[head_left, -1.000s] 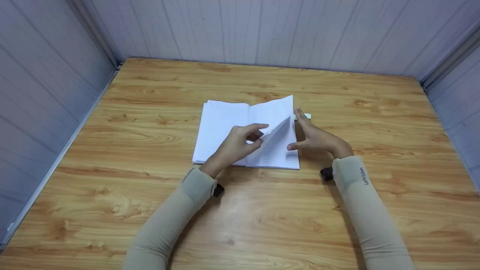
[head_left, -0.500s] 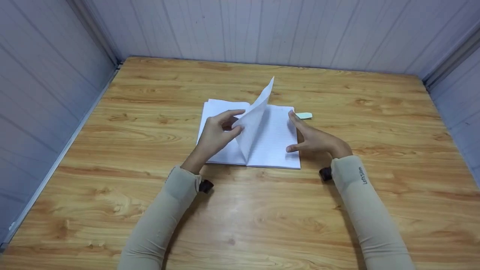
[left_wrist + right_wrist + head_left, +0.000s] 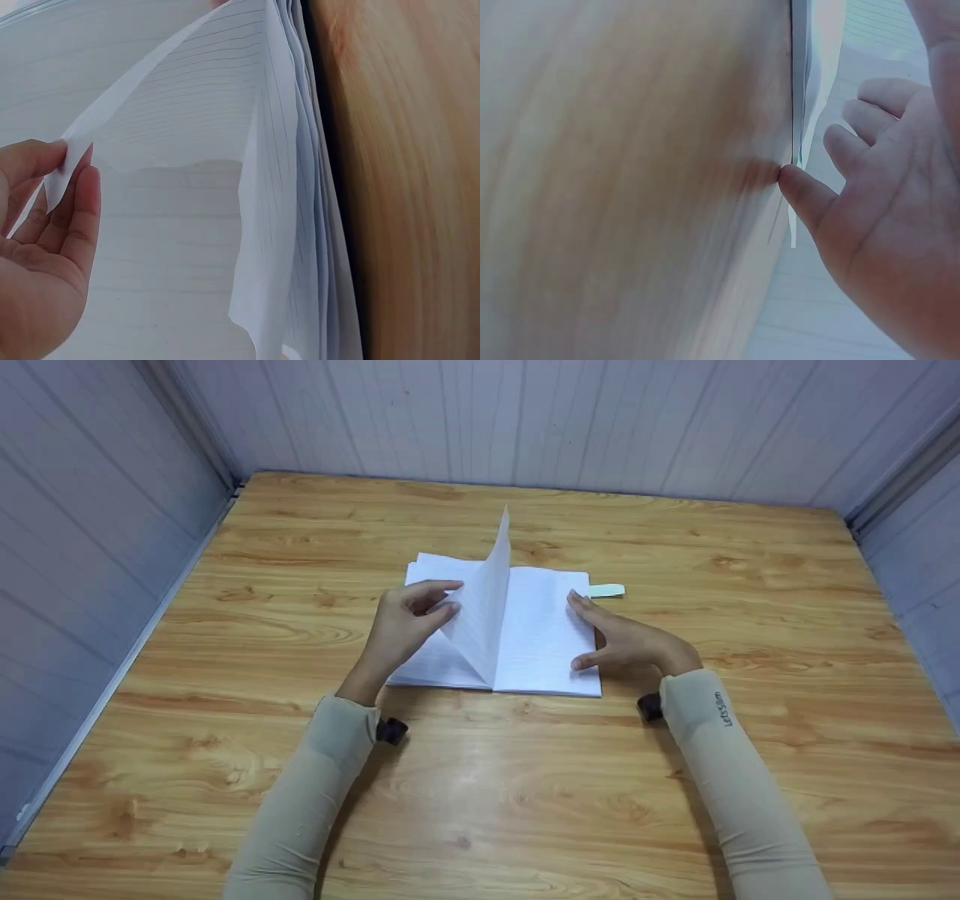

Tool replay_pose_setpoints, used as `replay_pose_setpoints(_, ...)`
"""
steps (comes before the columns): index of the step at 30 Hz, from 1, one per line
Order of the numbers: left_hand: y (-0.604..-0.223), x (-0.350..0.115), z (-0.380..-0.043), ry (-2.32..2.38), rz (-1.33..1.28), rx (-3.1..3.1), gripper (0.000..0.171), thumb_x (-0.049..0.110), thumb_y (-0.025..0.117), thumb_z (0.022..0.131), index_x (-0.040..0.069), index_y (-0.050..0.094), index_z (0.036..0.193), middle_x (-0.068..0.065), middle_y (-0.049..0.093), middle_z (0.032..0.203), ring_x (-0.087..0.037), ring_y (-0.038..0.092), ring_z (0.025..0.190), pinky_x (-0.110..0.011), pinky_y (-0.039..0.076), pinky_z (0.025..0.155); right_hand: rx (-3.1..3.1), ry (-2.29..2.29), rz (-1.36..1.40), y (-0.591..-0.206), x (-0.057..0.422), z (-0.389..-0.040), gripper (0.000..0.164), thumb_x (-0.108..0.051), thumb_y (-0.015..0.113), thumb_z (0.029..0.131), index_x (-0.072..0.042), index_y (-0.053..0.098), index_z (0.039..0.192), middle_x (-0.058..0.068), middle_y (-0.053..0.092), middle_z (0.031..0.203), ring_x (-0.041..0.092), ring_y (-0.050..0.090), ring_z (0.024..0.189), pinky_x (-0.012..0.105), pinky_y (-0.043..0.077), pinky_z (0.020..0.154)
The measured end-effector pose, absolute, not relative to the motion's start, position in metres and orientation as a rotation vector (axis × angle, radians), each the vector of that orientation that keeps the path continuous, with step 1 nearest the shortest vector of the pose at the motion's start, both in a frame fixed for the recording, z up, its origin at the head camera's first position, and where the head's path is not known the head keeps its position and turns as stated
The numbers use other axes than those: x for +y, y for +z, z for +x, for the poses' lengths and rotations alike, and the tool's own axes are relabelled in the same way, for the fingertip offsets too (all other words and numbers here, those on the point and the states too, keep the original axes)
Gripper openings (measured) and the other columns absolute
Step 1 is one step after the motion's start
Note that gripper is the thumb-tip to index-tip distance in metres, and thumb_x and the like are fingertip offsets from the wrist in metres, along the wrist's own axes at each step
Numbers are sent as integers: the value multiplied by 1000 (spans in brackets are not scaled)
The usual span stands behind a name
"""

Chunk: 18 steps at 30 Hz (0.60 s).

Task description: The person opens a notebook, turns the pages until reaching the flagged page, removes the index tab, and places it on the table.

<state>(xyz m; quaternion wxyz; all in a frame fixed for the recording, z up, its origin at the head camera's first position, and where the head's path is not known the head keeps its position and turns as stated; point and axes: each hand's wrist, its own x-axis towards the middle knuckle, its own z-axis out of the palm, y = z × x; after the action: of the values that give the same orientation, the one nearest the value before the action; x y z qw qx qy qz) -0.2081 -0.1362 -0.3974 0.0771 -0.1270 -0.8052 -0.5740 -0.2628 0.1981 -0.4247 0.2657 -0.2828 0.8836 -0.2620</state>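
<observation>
An open notebook with white ruled pages lies on the table in the head view. My left hand pinches the outer edge of one leaf between thumb and fingers. That leaf stands nearly upright from the spine, its lower part bent towards the left. The left wrist view shows the thin lined sheet stretched from my left fingers. At the notebook's right edge is my right hand, fingers and thumb spread apart. In the right wrist view, the right hand has its thumb tip right at the notebook's edge.
A pale green-white strip sticks out past the notebook's upper right side. The wood-grain table extends around the notebook, bounded by white panel walls behind and at both sides. Each wrist carries a small black camera.
My left hand has moved left, swinging the leaf from the right page up past the spine. My right hand has shifted slightly left over the right page's edge.
</observation>
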Motion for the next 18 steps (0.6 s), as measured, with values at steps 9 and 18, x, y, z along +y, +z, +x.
replay_pose_setpoints(9, -399, -143, -209, -1604, -448, -2464, 32, 4, 69, 86, 8, 69, 118, -12, 70, 105, -13, 63, 76, -19, 52, 68, 2380, -676, -775, -424, 197, -262, 113, -47, 73, 80, -11, -4, 154, 5, -11, 162, 25, -10, 150, 47, 3, 121)
replay_pose_setpoints(18, -405, -156, -212, -1197, -732, -2509, 42, -3, 66, 85, 3, 62, 127, -16, 47, 143, -28, 60, 112, -34, 53, 90, 2376, -655, -777, -425, 197, -261, 112, -44, 74, 80, -10, -2, 155, 7, -10, 162, 27, -9, 150, 48, 3, 121)
